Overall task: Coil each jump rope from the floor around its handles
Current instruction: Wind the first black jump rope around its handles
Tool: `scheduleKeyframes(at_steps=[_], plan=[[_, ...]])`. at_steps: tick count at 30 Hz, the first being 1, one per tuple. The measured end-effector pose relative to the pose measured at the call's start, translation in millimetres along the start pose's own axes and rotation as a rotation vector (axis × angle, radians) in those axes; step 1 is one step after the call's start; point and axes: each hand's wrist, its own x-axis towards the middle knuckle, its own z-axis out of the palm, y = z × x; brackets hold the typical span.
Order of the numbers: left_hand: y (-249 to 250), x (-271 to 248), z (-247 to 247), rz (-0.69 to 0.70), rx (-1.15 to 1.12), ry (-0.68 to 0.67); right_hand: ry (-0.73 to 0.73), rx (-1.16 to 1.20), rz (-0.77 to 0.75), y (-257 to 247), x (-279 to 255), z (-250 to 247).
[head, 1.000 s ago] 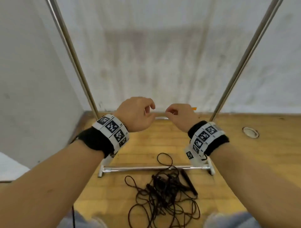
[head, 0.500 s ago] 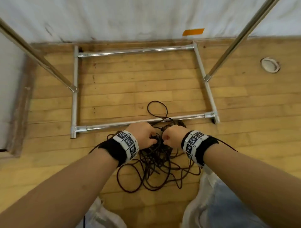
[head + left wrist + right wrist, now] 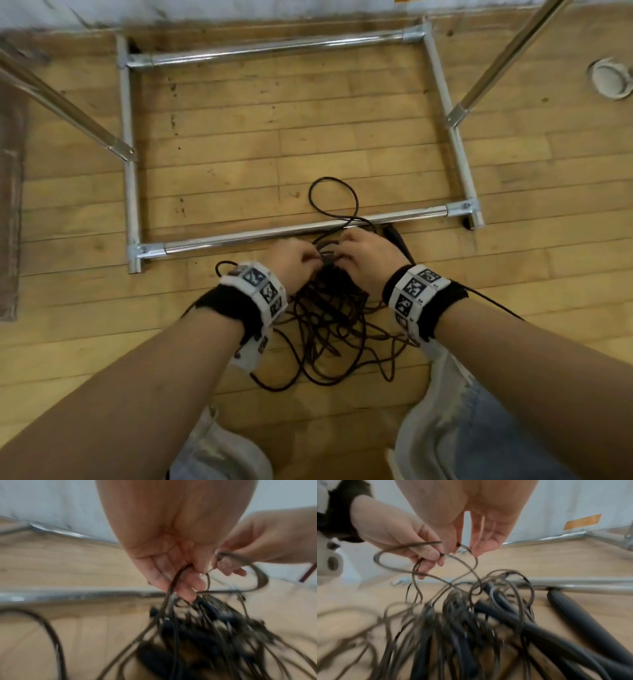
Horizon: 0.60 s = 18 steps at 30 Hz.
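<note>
Both hands pinch cord loops: left hand (image 3: 297,259), right hand (image 3: 366,257). The ropes (image 3: 329,329) lie tangled on the floor beneath them, handles (image 3: 583,616) bare; no coiling has started.

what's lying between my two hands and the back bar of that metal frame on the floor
Head view: the near frame bar, then one rope loop on bare wooden floor up to the back bar.

dark jump ropes (image 3: 329,325), tangled, on floor
</note>
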Motion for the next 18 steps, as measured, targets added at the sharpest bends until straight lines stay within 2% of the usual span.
scheduleKeyframes(at_steps=[3, 5, 11, 15, 18], plan=[[10, -1, -44, -0.035, -0.136, 0.182, 0.153, 0.131, 0.139, -10, 13, -40], [19, -11, -72, -0.009, -0.216, 0.234, 0.215, 0.156, 0.156, -19, 17, -70], [69, -67, -137, 0.114, -0.470, 0.328, 0.441, 0.236, 0.069, -66, 2, -158], [118, -119, -173, 0.261, -0.527, 0.382, 0.524, 0.263, -0.001, -108, -31, -209], [148, -153, -193, 0.320, -0.480, 0.485, 0.557, 0.298, -0.039, -131, -53, -238]])
